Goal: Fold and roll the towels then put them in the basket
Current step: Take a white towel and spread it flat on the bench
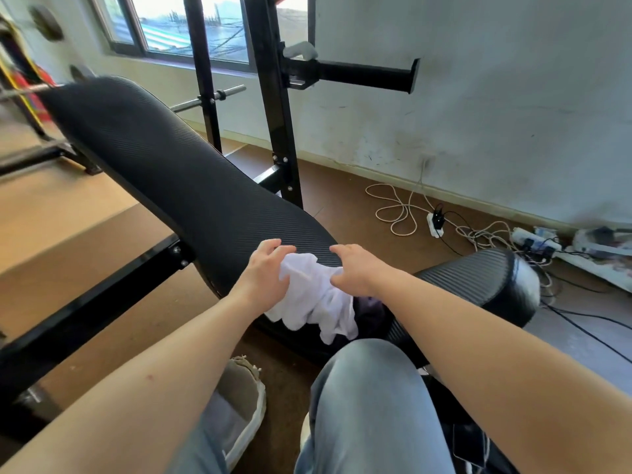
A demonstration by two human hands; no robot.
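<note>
**Left grip** (264,268): palm on the 9 o'clock edge of the towel (314,299), fingers bent and spread over it. Whether any cloth is pinched, I cannot tell.

**Right grip** (355,268): on the towel's 3 o'clock edge, thumb tucked against the cloth, fingers reaching toward 12. Clamped or merely resting, I cannot tell.

**Towel:** one, white and crumpled. It is bunched up between the two grips at the 6 o'clock end of the padded table (164,159), with its loose end hanging off toward the knee (366,388).

**Arms:** both forearms are bare and stretched forward, converging on the towel, with the wrists roughly level.

**Progress:** early, by my judgement. No fold or roll shows, and the towel likely needs spreading flat on the table first. Folding, rolling and stowing are all left.

**Basket:** a pale, frayed-rimmed container (242,398) on the floor at 7 o'clock of the towel may be it (partly hidden by the left arm, so not certain). No rolled towel shows in it.
</note>
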